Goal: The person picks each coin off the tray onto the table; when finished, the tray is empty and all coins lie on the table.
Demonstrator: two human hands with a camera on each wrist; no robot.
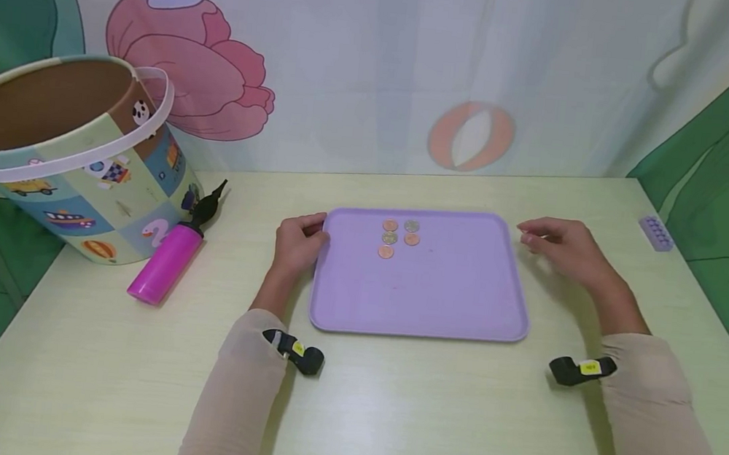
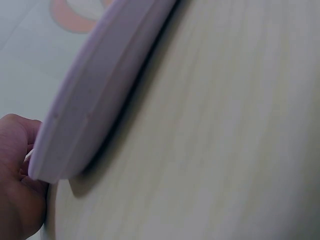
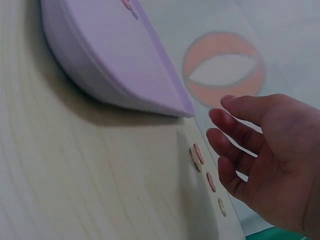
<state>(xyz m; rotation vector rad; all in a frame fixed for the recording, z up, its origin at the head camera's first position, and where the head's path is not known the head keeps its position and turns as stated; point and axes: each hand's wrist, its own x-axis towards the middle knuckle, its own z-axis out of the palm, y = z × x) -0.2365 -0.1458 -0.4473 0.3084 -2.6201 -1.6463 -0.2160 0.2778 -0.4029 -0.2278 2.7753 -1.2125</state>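
A purple tray (image 1: 424,292) lies on the table, with several copper-coloured and duller coins (image 1: 388,237) grouped near its back left. At the tray's left edge, my left hand (image 1: 297,247) grips the rim between thumb and fingers; some fingers are hidden in the left wrist view. My right hand (image 1: 560,248) hovers just past the tray's right edge, its fingers loosely bent and nothing seen between them. In the right wrist view, several more coins (image 3: 195,158) lie on the table close by this hand (image 3: 270,155); the hand hides them in the head view.
On the left stands a large patterned bucket (image 1: 122,211) with a white handle. A pink bottle-like pump (image 1: 166,265) with a black nozzle lies beside it. A small purple block (image 1: 656,234) sits near the right table edge. Behind the table hangs a printed curtain (image 1: 354,58).
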